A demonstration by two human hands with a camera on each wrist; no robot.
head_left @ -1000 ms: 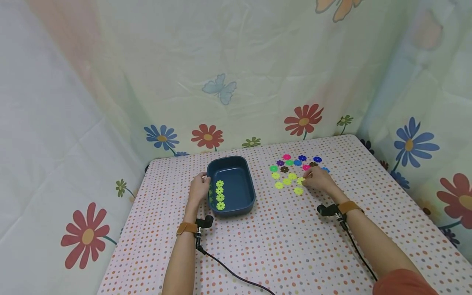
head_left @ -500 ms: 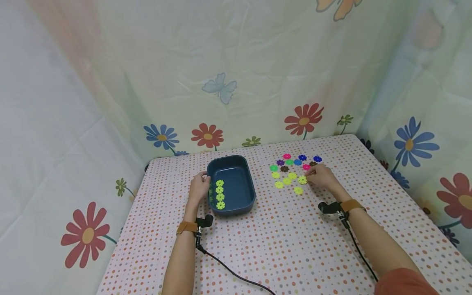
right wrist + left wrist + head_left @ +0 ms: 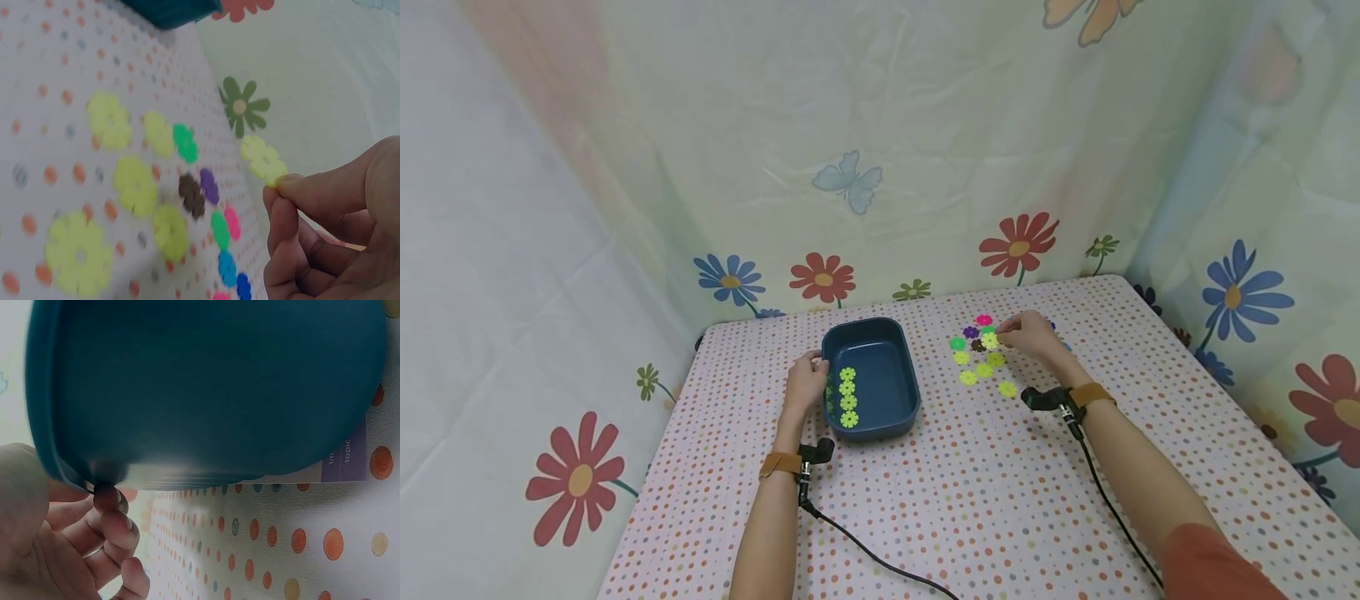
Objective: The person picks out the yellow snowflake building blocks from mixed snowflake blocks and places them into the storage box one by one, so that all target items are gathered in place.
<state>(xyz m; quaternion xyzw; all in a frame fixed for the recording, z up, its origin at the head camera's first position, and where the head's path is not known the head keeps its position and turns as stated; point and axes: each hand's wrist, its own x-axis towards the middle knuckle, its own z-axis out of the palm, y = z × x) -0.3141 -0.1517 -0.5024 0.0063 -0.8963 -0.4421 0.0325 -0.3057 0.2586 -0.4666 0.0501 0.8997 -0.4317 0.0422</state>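
Observation:
My left hand (image 3: 805, 385) grips the left rim of a dark blue rectangular tray (image 3: 886, 382), the fingers curled at its edge in the left wrist view. In a row along the tray's left side lie several yellow flower-shaped discs (image 3: 847, 402). My right hand (image 3: 1036, 340) pinches another yellow flower-shaped disc (image 3: 261, 157) between thumb and forefinger, raised above the table. Beneath and beside that hand lie more yellow discs (image 3: 984, 370), a brown disc (image 3: 191, 195), a purple disc (image 3: 209, 185), green discs (image 3: 185, 143) and a pink disc (image 3: 984, 320). The hand hides some others.
A dotted cloth (image 3: 925, 500) covers the table. Floral curtains (image 3: 880, 242) rise at the back and both sides. Each wrist wears a strapped camera, and a black cable (image 3: 880, 560) runs from the left one towards the front edge. Part of a purple printed label (image 3: 344, 456) shows by the tray.
My right hand has lifted a yellow disc from the right of the group and carried it left and up. The left hand and tray have stayed put.

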